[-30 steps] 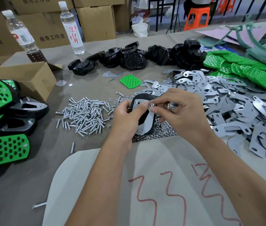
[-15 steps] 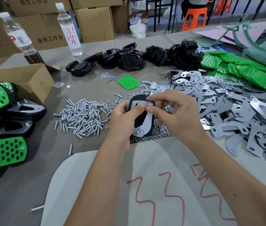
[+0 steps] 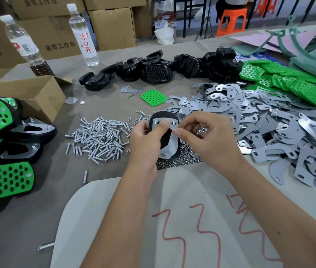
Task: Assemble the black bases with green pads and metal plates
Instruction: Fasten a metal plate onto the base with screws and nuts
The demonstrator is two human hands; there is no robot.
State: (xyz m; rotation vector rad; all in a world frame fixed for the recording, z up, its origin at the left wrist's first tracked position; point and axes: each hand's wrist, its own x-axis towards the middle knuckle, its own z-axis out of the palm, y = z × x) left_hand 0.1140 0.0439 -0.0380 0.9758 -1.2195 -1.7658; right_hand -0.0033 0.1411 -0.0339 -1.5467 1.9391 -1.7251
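Your left hand (image 3: 143, 138) holds a black base (image 3: 165, 139) upright above the tabletop (image 3: 56, 190), its grip curled round the base's left edge with the thumb (image 3: 162, 125) pressed flat on the metal plate (image 3: 169, 144) that lies against the base's face. Your right hand (image 3: 205, 136) sits just right of the base, its grip closed to a pinch, thumb tip and forefinger meeting at the plate's right edge near its upper hole; whether something small sits between those fingertips you cannot tell from here. A few nuts (image 3: 201, 130) show in the curl of that hand's fingers. Taking the held base as the landmark: right behind and under it lies a spread of small nuts (image 3: 180, 159), and to its left a heap of silver bolts (image 3: 99, 138). To its right a wide pile of loose grey metal plates (image 3: 269, 128) covers the tabletop. Beyond it, a single green pad (image 3: 153, 97) lies flat, and farther back a row of bare black bases (image 3: 153, 70) runs across. Far to the right and behind, more green pads (image 3: 288, 84) are heaped. Far to the left, finished pieces with green faces (image 3: 2, 178) are stacked beside a cardboard box (image 3: 27, 93), with two water bottles (image 3: 82, 35) standing behind. In front of the base, nearer you, lies a pale sheet with red scrawl (image 3: 172, 219).
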